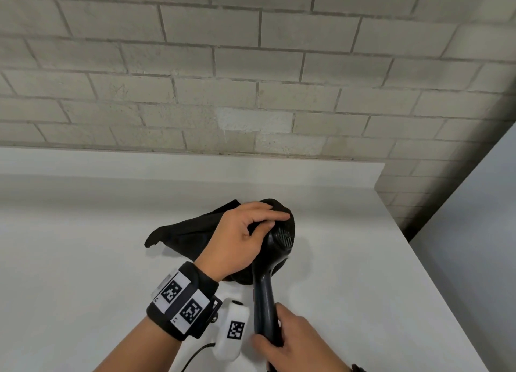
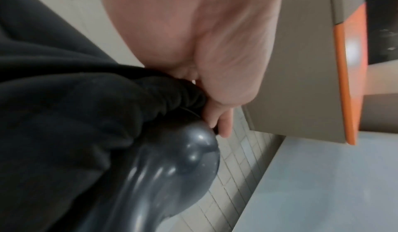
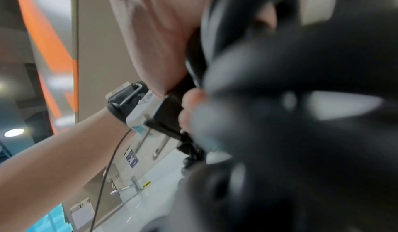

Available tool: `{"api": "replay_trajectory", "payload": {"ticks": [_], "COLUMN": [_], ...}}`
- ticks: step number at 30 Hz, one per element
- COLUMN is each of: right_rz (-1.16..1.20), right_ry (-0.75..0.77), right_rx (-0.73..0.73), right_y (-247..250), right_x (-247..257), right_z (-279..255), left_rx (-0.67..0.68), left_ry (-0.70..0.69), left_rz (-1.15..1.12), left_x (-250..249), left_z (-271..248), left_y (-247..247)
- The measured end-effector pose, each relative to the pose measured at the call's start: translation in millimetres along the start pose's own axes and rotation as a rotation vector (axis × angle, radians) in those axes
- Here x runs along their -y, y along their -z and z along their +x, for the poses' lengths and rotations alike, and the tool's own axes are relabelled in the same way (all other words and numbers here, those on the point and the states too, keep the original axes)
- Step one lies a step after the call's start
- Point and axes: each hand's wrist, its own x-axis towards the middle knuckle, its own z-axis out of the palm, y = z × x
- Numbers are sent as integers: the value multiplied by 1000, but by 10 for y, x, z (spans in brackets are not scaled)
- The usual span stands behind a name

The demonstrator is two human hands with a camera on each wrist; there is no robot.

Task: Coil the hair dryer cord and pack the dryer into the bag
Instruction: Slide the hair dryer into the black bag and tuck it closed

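Note:
A dark grey hair dryer [image 1: 275, 255] stands with its head partly inside a black cloth bag [image 1: 190, 230] on the white table [image 1: 83, 246]. My left hand [image 1: 243, 237] pinches the bag's gathered rim [image 2: 172, 97] over the dryer's head [image 2: 189, 159]. My right hand [image 1: 296, 341] grips the dryer's handle [image 1: 265, 310] at its lower end. In the right wrist view the dryer [image 3: 301, 116] is a dark blur close to the lens. The coiled cord is hidden.
A grey brick wall [image 1: 251, 78] rises behind the table. The table's right edge [image 1: 435, 260] runs diagonally past the dryer, with a drop beyond it. A thin black cable [image 1: 195, 355] trails from my left wrist camera [image 1: 231, 329].

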Motion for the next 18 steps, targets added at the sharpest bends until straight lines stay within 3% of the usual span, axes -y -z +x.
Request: {"api": "replay_trajectory", "payload": {"ticks": [3,8,14,18], "right_rz": [-17,436,922,1072], "right_ry": [-7,-80,-309,-335], "right_rx": [50,174,236,191], "right_y": [43,256,501,500], "right_x": [-8,68,74,58], "right_z": [11,60,-73,-51], "left_rx": [105,173,49,-85], "left_ry": [-146,-282,-180,109], "left_rz": [70,149,333,215], "left_x": [-156,-210,36,137], "left_z": [-25,-179,-505,-747], "left_y": [3,-31,137,32]}}
